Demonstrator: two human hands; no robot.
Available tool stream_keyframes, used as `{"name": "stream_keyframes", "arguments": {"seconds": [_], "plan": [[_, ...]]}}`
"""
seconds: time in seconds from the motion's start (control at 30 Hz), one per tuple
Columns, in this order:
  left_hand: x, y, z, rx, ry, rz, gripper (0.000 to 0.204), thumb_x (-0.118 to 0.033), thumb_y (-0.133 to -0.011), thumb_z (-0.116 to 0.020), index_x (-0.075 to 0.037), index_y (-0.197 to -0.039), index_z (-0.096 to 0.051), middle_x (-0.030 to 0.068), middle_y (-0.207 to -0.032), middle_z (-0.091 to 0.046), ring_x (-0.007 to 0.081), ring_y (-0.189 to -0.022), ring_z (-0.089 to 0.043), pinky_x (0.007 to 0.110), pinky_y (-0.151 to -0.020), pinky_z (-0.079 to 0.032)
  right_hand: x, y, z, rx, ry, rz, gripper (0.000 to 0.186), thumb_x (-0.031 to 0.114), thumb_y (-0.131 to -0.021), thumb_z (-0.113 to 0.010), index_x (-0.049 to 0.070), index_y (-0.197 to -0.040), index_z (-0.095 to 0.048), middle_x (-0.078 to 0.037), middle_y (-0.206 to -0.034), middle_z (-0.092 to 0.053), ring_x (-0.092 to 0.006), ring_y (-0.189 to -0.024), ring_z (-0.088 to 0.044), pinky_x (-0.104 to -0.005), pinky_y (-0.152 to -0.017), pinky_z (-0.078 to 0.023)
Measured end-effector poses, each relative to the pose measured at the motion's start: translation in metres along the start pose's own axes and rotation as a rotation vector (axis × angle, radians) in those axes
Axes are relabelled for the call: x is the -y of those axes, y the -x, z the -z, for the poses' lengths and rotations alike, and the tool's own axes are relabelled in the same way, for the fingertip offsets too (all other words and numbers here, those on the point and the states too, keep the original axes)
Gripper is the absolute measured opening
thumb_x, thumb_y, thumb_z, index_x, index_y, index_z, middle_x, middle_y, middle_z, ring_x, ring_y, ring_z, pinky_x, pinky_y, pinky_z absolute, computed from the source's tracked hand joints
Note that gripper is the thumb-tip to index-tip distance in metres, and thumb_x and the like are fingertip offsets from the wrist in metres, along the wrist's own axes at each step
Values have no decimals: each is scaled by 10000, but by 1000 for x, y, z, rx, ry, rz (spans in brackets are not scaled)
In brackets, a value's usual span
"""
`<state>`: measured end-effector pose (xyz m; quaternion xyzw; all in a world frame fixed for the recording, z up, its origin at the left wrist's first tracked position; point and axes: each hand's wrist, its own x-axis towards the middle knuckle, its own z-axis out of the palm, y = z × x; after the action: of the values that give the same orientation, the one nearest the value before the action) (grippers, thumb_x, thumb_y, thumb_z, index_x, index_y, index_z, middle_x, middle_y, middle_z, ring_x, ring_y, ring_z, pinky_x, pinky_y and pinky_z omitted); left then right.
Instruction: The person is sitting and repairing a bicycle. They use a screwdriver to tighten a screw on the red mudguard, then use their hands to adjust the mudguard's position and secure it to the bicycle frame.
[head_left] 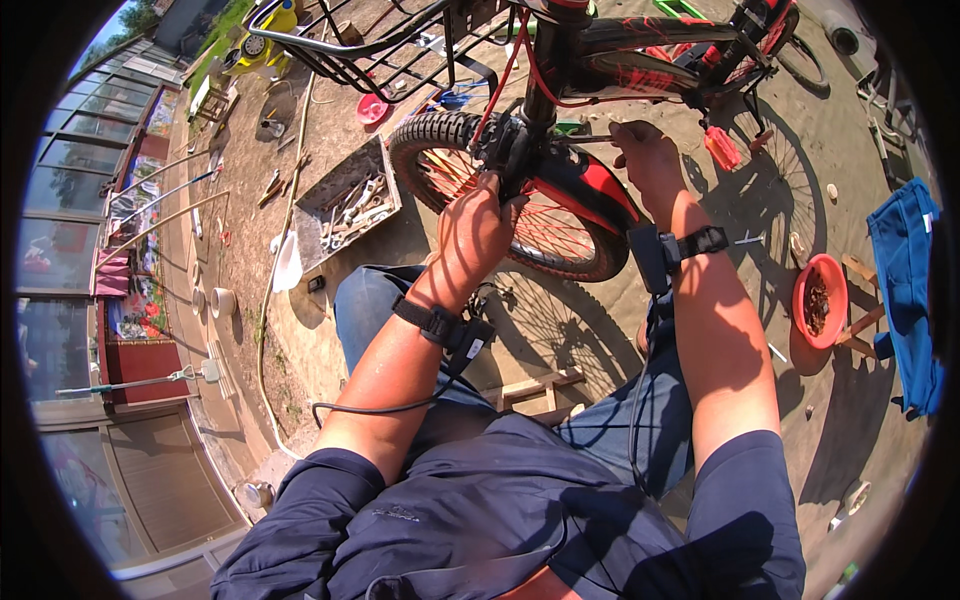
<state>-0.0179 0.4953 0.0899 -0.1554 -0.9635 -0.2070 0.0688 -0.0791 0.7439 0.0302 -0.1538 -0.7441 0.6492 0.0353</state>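
In the head view, a black and red bicycle [620, 75] stands upright in front of me, with its front wheel [425, 130] and red spokes facing me. My left hand [475, 225] is closed around the lower front fork [515, 145] near the brake parts, its fingertips partly hidden. My right hand [650, 165] pinches a slim metal tool [595, 139] that lies level across the fork, above the black and red mudguard [575, 190]. The far end of the tool is hard to make out behind the fork. A black wire basket [370, 55] hangs at the front of the bicycle.
A metal tray [315, 247] of tools lies left of the wheel. At right are a red bowl [835, 320] of small rusty parts and a blue folding stool [895, 270]. A hose [262, 330] runs along the left. A wooden piece [535, 385] lies between my legs.
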Motion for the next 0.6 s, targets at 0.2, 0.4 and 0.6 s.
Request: {"name": "stream_keyframes", "arguments": {"seconds": [0.2, 0.4, 0.6], "plan": [[2, 0, -1, -1, -3, -5, 295, -238, -909, -692, 1, -1030, -567, 248, -818, -675, 455, -789, -661, 517, -666, -528, -5, 7, 6, 6, 476, 190, 409, 436, -968, -561, 59, -966, -718, -185, -892, -714, -410, -872, -667, -453, -787, -513], [-1, -1, 1, 17, 4, 16, 293, -238, -912, -691, 3, -1020, -565, 253, -799, -671, 461, -777, -660, 521, -660, -523, 22, 28, 20, 2, 492, 168, 366, 385, -968, -556, 68, -1043, -723, -207, -1002, -708, -406, -955, -661, -443, -851, -509], [-4, -1, 3, 22, -1, 34, 299, -244, -910, -695, 3, -1034, -582, 249, -791, -672, 456, -770, -663, 518, -656, -525, 29, 47, 28, 25, 549, 210, 349, 355, -966, -556, 63, -1062, -721, -213, -1015, -704, -403, -962, -660, -435, -854, -509]]}}
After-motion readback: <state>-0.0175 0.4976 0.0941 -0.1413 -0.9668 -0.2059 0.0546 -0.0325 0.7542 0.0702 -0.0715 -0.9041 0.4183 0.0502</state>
